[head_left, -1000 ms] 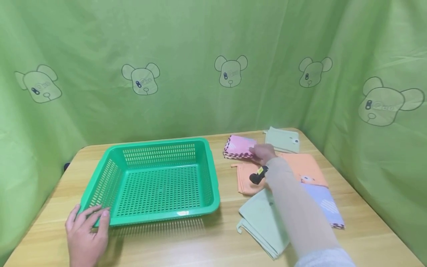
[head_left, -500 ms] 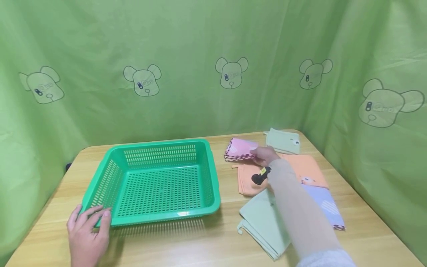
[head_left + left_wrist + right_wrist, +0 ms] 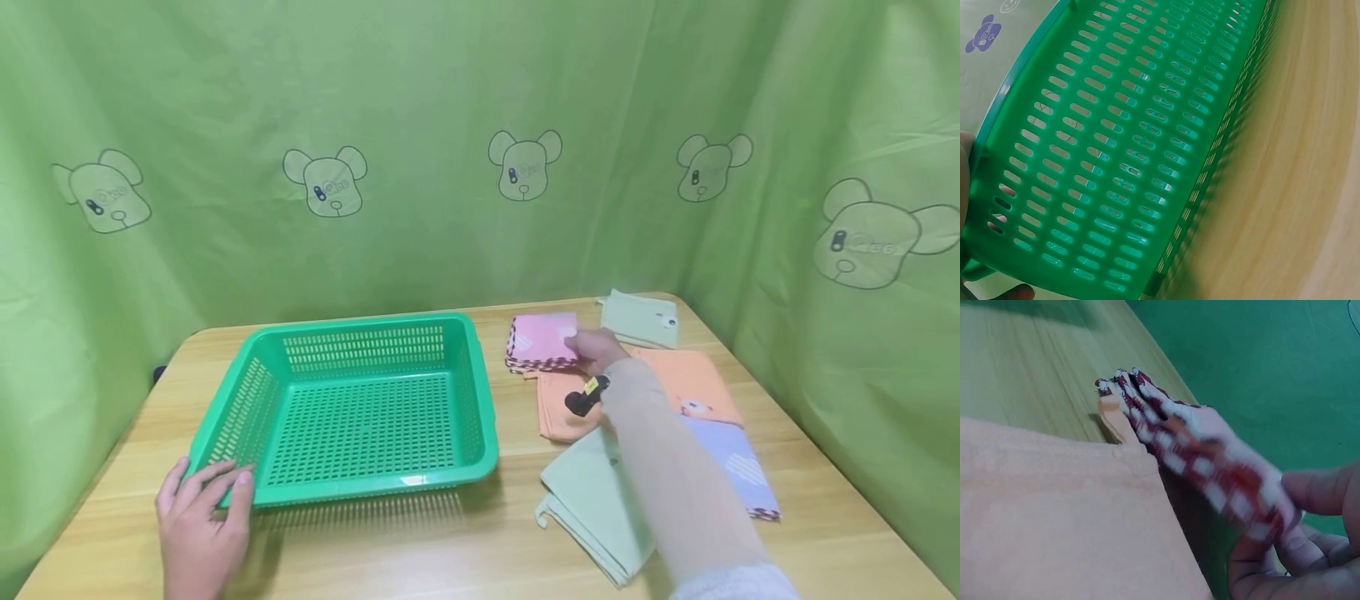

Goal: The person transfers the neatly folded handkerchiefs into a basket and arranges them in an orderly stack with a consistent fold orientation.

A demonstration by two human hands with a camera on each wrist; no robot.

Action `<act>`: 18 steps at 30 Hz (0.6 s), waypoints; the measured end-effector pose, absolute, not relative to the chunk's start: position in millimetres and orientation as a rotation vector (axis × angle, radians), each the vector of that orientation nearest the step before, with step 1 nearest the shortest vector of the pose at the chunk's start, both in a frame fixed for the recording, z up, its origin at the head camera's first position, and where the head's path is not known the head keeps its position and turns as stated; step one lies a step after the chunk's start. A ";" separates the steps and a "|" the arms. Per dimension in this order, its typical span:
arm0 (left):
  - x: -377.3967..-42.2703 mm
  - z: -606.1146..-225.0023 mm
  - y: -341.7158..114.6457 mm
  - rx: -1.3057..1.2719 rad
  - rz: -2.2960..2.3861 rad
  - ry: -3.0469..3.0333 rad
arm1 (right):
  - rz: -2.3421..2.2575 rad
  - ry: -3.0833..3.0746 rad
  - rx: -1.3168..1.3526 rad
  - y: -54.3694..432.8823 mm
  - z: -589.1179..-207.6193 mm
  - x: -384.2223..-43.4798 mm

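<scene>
My left hand grips the near left corner of a green plastic basket, fingers over its rim. The basket's slotted side wall fills much of the left wrist view. At the back right, my right hand pinches the right edge of a folded pink cloth with a dark checked border. In the right wrist view, thumb and fingers hold the checked edge, which is blurred. Just below this hand lies a folded orange towel with a hanging loop, partly hidden by the wrist.
A pale green towel lies in front, partly under my right forearm. Further right are another orange towel, a lavender cloth and a second pale green towel. A green curtain hangs behind the wooden table.
The pink cloth has come slightly nearer and now lies squarer, its front edge less slanted; my right hand keeps hold of it. My left hand stays on the basket corner.
</scene>
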State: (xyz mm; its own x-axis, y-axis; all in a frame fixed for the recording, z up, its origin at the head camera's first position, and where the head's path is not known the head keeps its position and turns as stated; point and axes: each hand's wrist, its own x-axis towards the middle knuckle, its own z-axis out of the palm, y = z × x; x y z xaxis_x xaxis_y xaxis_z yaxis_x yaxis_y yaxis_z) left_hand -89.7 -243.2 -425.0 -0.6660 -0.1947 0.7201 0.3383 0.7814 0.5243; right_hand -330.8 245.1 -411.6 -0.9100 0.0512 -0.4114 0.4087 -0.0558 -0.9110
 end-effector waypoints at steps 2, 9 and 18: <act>-89.7 -425.1 -243.1 -0.106 -0.822 -2.147 | -2.034 1.982 0.469 245.4 -412.2 -329.9; -88.8 -426.3 -243.3 -0.103 -0.829 -2.150 | -2.134 1.803 0.391 243.8 -412.4 -328.4; -89.1 -424.9 -243.5 -0.113 -0.811 -2.147 | -2.139 1.779 0.298 242.5 -409.9 -326.4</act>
